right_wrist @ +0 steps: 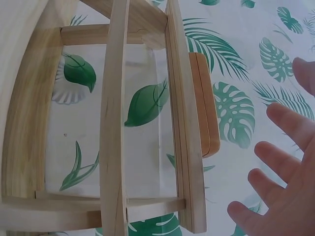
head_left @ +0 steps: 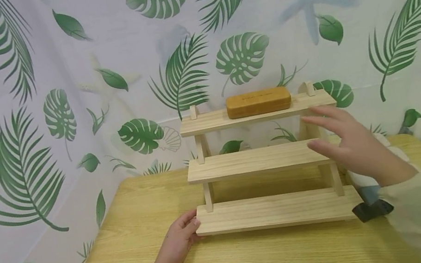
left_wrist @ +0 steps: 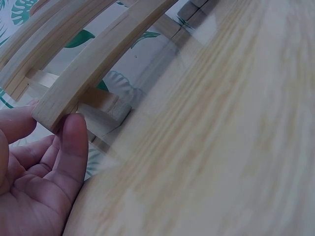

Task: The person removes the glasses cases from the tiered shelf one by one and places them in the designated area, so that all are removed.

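A three-tier wooden display stand (head_left: 267, 211) stands on the table in the head view. On its top shelf lies a closed tan glasses case (head_left: 258, 103), also visible side-on as a tan case (right_wrist: 204, 104) in the right wrist view. My left hand (head_left: 178, 240) pinches the left end of the bottom shelf; thumb and finger meet its edges in the left wrist view, where the hand (left_wrist: 42, 177) is close up. Fingers spread, my right hand (head_left: 350, 144) hovers in front of the stand's right side and holds nothing.
The wooden table (head_left: 154, 197) carries the stand. Behind my right forearm, a whitish object (head_left: 360, 179) is partly hidden beside the stand. A leaf-printed cloth (head_left: 99, 76) hangs behind and along the sides. Black straps (head_left: 373, 210) circle both sleeves.
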### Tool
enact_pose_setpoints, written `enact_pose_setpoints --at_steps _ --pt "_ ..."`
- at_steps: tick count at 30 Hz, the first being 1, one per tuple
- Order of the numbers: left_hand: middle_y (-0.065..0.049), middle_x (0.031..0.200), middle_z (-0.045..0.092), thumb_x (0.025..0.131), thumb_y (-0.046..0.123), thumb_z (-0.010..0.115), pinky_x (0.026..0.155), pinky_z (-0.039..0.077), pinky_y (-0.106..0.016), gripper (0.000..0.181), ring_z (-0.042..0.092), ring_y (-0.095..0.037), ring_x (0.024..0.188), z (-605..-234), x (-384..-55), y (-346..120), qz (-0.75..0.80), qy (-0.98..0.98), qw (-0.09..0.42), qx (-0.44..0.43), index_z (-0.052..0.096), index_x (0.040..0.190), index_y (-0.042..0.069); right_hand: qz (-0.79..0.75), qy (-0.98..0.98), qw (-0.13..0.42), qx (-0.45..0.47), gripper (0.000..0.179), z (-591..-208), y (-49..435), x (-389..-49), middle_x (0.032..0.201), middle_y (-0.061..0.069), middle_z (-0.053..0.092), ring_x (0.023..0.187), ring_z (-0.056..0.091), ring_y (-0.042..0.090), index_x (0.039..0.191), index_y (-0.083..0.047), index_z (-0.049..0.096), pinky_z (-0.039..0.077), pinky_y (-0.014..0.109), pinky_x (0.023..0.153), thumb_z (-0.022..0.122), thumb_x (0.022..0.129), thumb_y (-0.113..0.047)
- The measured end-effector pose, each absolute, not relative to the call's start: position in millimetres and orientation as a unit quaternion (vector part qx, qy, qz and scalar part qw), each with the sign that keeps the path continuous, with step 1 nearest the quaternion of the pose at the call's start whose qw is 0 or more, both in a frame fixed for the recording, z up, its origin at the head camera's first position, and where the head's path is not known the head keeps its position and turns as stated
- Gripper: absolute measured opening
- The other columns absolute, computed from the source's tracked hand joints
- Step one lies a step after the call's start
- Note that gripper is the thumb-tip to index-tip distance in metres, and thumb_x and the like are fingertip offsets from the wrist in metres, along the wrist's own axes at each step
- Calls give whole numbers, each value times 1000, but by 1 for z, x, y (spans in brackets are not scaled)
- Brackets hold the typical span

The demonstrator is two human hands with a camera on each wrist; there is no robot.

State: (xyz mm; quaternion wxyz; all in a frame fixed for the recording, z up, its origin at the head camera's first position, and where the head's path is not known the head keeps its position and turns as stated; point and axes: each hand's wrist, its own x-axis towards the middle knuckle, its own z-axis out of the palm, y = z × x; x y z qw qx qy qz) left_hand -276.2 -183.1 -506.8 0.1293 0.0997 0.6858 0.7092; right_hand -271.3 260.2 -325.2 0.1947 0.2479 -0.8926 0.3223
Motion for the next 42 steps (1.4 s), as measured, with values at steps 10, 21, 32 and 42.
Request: enact_pose_setpoints --at_steps 10,21,32,42 --pt "-27 150 42 109 24 51 91 55 -40 58 58 -30 121 -509 -276 -184 709 685 130 103 32 155 -6 321 -890 197 257 55 -326 246 -277 162 8 31 150 18 36 148 -19 55 21 74 108 70 97 -30" --pt "-25 151 42 109 23 51 92 54 -40 56 57 -30 122 -507 -276 -184 705 691 129 99 33 155 -4 305 -887 215 273 53 -325 234 -289 159 13 36 151 17 36 146 -16 57 20 74 109 71 96 -30" --pt "-25 150 43 109 23 50 92 54 -41 56 57 -31 123 -506 -276 -184 706 689 131 100 33 155 -4 288 -893 214 272 57 -325 223 -307 159 16 36 150 17 39 148 -16 54 20 72 111 71 96 -33" --pt "-26 149 43 110 22 49 91 54 -40 54 57 -30 122 -506 -276 -183 705 691 128 94 33 155 -4 237 -898 236 285 62 -319 207 -321 158 17 37 148 21 41 150 -14 52 20 69 113 72 95 -35"
